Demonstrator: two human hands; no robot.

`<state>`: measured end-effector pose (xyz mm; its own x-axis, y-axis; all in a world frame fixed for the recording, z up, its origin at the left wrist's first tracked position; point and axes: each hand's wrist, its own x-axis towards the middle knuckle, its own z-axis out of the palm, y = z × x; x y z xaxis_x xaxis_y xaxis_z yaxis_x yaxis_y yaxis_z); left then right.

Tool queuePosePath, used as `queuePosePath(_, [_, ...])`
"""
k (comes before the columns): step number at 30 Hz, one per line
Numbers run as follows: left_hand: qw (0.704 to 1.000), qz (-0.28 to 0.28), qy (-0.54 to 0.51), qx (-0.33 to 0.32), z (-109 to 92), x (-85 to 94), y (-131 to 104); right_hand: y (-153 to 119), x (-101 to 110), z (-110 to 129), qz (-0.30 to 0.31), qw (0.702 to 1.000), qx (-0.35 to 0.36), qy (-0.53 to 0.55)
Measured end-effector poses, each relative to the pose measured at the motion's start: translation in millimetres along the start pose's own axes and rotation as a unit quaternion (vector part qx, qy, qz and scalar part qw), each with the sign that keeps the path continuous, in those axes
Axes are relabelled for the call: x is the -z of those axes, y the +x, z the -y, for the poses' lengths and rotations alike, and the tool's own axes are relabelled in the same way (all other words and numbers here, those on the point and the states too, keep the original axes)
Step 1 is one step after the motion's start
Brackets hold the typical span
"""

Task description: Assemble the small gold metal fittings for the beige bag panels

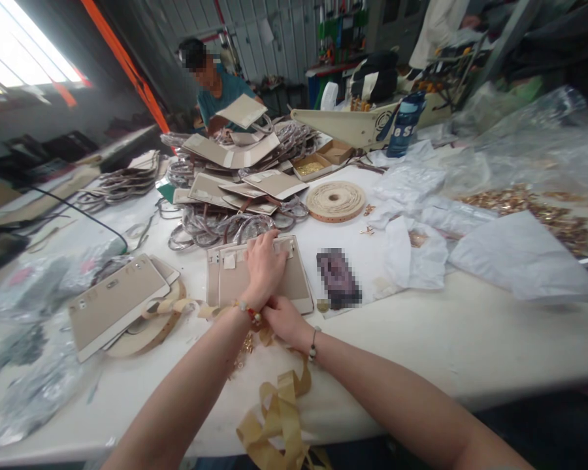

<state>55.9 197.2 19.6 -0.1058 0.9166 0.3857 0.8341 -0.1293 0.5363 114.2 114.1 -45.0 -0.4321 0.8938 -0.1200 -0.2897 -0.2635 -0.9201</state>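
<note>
I'd take the likely light, stiff panel (298, 287) by its edge; left hand (265, 264) flat atop, can't tell if right hand (288, 320) grips

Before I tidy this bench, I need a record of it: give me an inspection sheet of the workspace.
Surface: white tabletop, crowded along its far side.
Job's things: beige panel; tan strip in loose curls.
Clutter: gold hardware, tape roll, water bottle.
Hands: left hand flat on the panel; right hand by the left wrist, fingers partly hidden.
Cables: thin black cable, left side.
Surroundings: co-worker behind stacked panels.
</note>
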Motion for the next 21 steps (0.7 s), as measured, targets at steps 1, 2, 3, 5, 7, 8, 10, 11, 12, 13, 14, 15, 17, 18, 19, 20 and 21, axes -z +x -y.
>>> queuePosePath(1, [0.998, -0.003, 0.041, -0.038, 2, 1.1, 0, 0, 1, 1, 0.002, 1.0, 0.003, -0.013])
queuePosePath(2, [0.994, 0.004, 0.076, -0.078, 4, 2.4, 0, -1, 1, 2, 0.003, 1.0, 0.006, -0.025])
queuePosePath(3, [0.988, 0.023, 0.1, -0.115, 6, 4.0, 0, -2, 2, 3, 0.002, 0.999, 0.007, -0.036])
queuePosePath(5, [0.973, 0.084, 0.129, -0.171, 12, 7.4, 4, -3, 3, 5, -0.006, 0.999, 0.006, -0.053])
queuePosePath(7, [0.964, 0.146, 0.127, -0.182, 18, 10.1, 12, -3, 3, 6, -0.014, 0.998, 0.002, -0.066])
queuePosePath(8, [0.963, 0.168, 0.118, -0.174, 20, 10.9, 17, -3, 3, 6, -0.016, 0.997, -0.001, -0.07])
queuePosePath(10, [0.964, 0.193, 0.098, -0.153, 22, 11.8, 29, -4, 2, 6, -0.014, 0.998, -0.007, -0.069])
queuePosePath(11, [0.964, 0.201, 0.089, -0.146, 23, 12.1, 36, -4, 2, 6, -0.012, 0.998, -0.009, -0.067])
queuePosePath(12, [0.964, 0.211, 0.079, -0.143, 23, 12.7, 43, -5, 1, 6, -0.008, 0.998, -0.012, -0.063])
queuePosePath(13, [0.962, 0.224, 0.065, -0.138, 22, 13.6, 51, -6, 0, 6, 0.0, 0.998, -0.014, -0.055])
queuePosePath(14, [0.96, 0.24, 0.049, -0.132, 21, 15.3, 58, -7, 0, 7, 0.01, 0.999, -0.016, -0.046])
queuePosePath(15, [0.958, 0.256, 0.03, -0.124, 20, 17.9, 64, -8, -1, 8, 0.022, 0.999, -0.016, -0.035])
queuePosePath(17, [0.954, 0.279, -0.009, -0.106, 18, 26.2, 77, -11, -2, 10, 0.056, 0.998, -0.013, -0.012])
queuePosePath(18, [0.953, 0.285, -0.029, -0.097, 17, 32.1, 83, -13, -3, 12, 0.072, 0.997, -0.009, -0.003])
queuePosePath(19, [0.952, 0.288, -0.044, -0.091, 16, 39.0, 89, -14, -3, 13, 0.086, 0.996, -0.002, 0.002])
queuePosePath(20, [0.953, 0.286, -0.062, -0.084, 15, 47.0, 96, -15, -3, 14, 0.1, 0.995, 0.007, 0.004])
queuePosePath(21, [0.955, 0.273, -0.087, -0.07, 14, 55.8, 104, -16, -3, 16, 0.112, 0.994, 0.017, 0.005])
